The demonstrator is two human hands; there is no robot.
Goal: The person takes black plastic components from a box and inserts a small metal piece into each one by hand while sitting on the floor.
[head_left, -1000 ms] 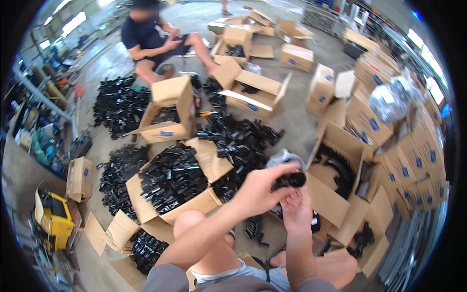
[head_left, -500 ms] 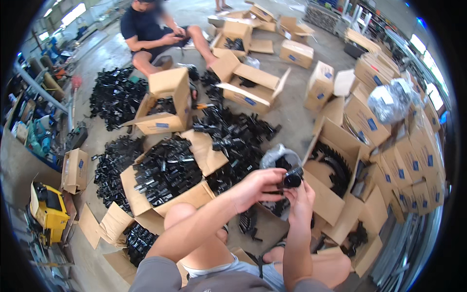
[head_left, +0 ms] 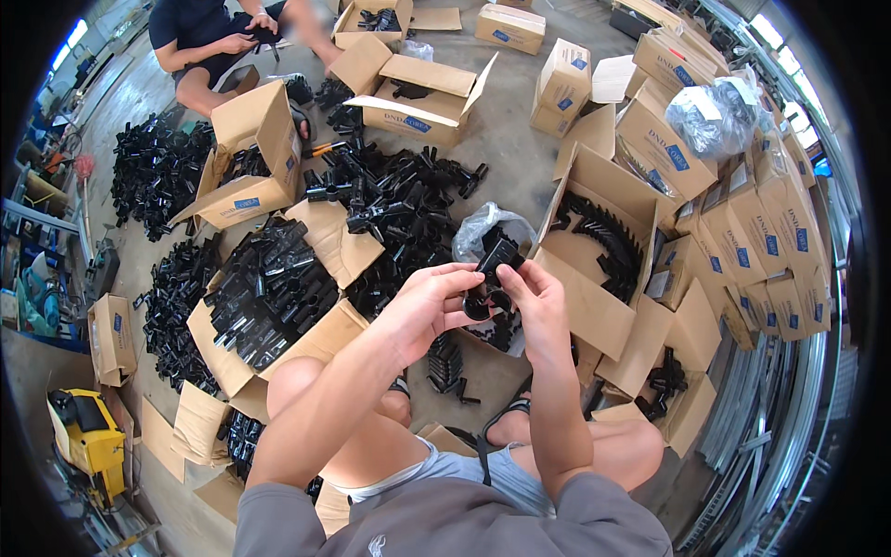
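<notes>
Both hands meet in front of me around a glossy black tubular fitting (head_left: 501,264) with a curved, ring-like lower part. My left hand (head_left: 429,304) pinches it from the left, fingertips at the join between the tube and the curve. From the right, my right hand (head_left: 540,304) grips it with thumb and fingers. Just beyond the hands, a clear plastic bag (head_left: 484,227) sits in an open container that holds more black parts. A cardboard box (head_left: 594,294) with curved toothed black pieces (head_left: 608,243) stands to the right of my right hand.
Heaps of black fittings (head_left: 399,204) cover the floor ahead and left. An overfilled box (head_left: 329,325) lies by my left knee. Stacked cartons (head_left: 742,223) and metal profiles (head_left: 742,408) line the right. A co-worker (head_left: 209,46) sits far left; a yellow machine (head_left: 96,436) stands left.
My view has tilted down and shifted right. The black fitting has turned from its round end facing me to showing its long side and curved part; both hands still hold it.
</notes>
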